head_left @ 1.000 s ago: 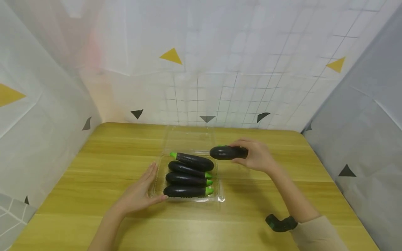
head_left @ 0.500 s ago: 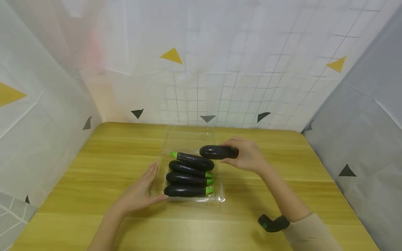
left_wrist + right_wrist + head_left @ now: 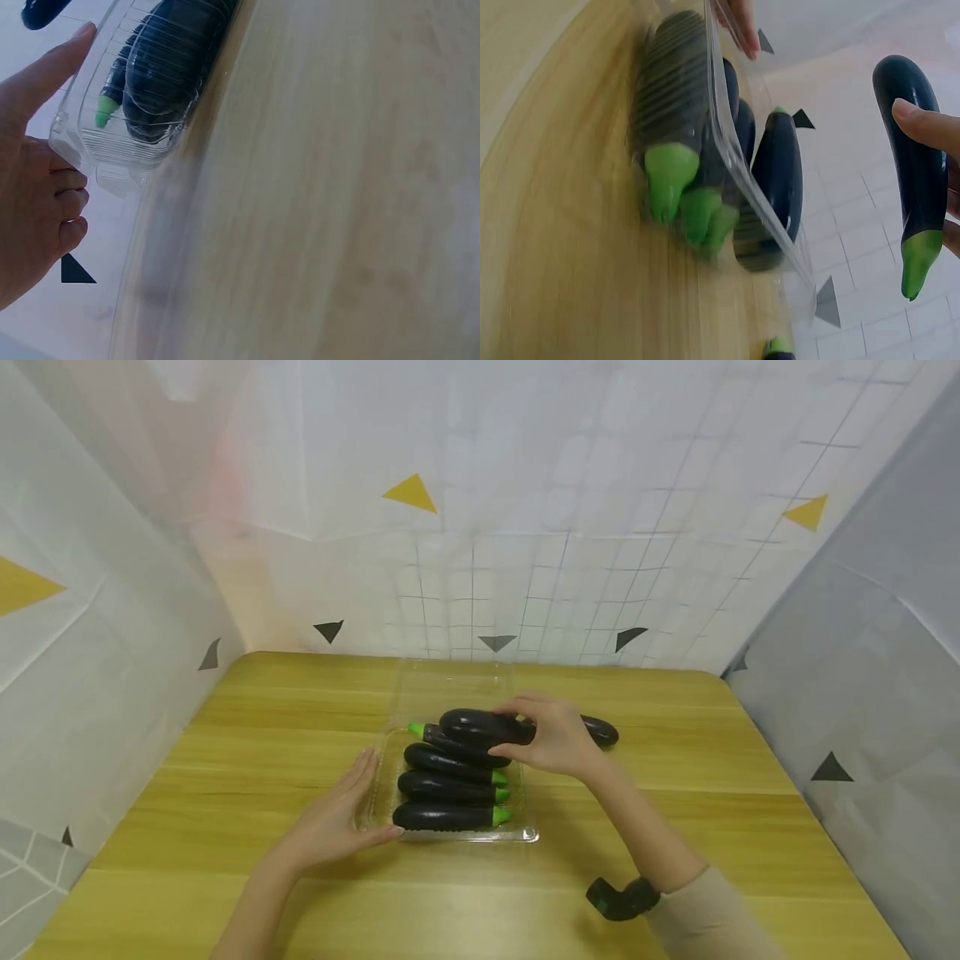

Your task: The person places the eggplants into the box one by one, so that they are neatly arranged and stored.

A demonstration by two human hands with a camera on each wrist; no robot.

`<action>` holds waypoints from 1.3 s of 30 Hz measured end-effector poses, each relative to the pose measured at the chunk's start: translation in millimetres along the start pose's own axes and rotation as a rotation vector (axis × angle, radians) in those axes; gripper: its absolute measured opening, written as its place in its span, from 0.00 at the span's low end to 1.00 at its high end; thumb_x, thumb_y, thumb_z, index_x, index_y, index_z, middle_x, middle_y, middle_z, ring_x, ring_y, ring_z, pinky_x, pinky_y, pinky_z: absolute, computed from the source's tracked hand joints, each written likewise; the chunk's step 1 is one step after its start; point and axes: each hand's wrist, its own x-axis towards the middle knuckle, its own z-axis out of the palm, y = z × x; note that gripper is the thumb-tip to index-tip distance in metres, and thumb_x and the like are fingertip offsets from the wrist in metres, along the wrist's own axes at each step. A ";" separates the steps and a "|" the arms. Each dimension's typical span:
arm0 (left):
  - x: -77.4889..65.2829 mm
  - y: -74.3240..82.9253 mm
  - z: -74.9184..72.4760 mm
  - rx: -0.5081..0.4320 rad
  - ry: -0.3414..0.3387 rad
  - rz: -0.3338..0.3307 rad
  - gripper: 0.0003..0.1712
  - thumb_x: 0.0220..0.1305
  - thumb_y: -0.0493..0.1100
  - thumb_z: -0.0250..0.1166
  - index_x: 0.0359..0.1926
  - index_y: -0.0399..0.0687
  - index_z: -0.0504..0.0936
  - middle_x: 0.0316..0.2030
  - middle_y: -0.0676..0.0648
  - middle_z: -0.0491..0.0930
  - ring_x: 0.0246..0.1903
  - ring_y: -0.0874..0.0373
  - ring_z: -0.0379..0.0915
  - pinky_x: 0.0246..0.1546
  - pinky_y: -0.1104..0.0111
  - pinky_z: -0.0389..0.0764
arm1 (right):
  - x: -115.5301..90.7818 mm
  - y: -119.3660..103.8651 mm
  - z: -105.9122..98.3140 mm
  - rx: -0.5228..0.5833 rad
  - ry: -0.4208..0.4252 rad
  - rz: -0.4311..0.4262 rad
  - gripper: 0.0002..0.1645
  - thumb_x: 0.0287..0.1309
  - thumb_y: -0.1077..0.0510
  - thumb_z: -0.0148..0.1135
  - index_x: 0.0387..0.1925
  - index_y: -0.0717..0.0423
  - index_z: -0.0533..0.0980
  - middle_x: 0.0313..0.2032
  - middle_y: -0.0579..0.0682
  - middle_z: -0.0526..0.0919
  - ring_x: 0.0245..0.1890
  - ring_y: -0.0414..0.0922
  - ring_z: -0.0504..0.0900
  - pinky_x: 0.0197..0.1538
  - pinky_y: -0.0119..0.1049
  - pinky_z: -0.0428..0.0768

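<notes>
My right hand (image 3: 551, 739) pinches a dark purple eggplant (image 3: 911, 150) between thumb and fingers, with its green stem end pointing down in the right wrist view. In the head view this eggplant hangs over the back of a clear plastic clamshell container (image 3: 521, 834), partly covering the rearmost eggplant. Several eggplants (image 3: 442, 816) lie side by side in the container. Three have green stems to the right; the rearmost has its stem (image 3: 416, 728) to the left. My left hand (image 3: 333, 822) rests at the container's left side, fingers extended along the wall and thumb at the front corner.
The container's clear lid (image 3: 452, 689) lies folded back toward the wall. Another eggplant (image 3: 602, 732) lies on the wooden table (image 3: 285, 718), behind my right hand. A black device (image 3: 621, 900) sits at my right forearm. White patterned sheets (image 3: 480, 527) enclose the table's back and sides.
My right hand has moved left with its eggplant, from beside the container to over its back. An eggplant on the right of the table has come into view. My left hand stays put.
</notes>
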 end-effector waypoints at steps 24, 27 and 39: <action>-0.3 1.2 -1.8 -0.018 0.010 0.003 0.66 0.51 0.74 0.63 0.76 0.43 0.42 0.75 0.42 0.38 0.72 0.44 0.40 0.63 0.44 0.60 | 8.1 -23.1 63.3 0.047 -0.063 0.041 0.32 0.39 0.43 0.79 0.48 0.51 0.82 0.40 0.44 0.84 0.37 0.40 0.81 0.40 0.33 0.80; 0.3 0.4 -0.6 -0.009 0.011 0.002 0.66 0.51 0.73 0.64 0.76 0.43 0.42 0.75 0.42 0.38 0.72 0.44 0.41 0.63 0.43 0.61 | 4.9 -24.6 68.5 0.010 -0.094 0.075 0.33 0.38 0.41 0.79 0.48 0.50 0.82 0.41 0.45 0.85 0.40 0.42 0.83 0.43 0.36 0.81; 0.8 1.1 -1.2 -0.011 0.010 0.007 0.66 0.52 0.73 0.64 0.76 0.43 0.41 0.75 0.41 0.38 0.72 0.43 0.40 0.63 0.43 0.60 | -4.0 -21.2 82.3 -0.079 -0.149 0.082 0.34 0.38 0.41 0.79 0.49 0.50 0.81 0.43 0.44 0.83 0.37 0.40 0.83 0.40 0.33 0.81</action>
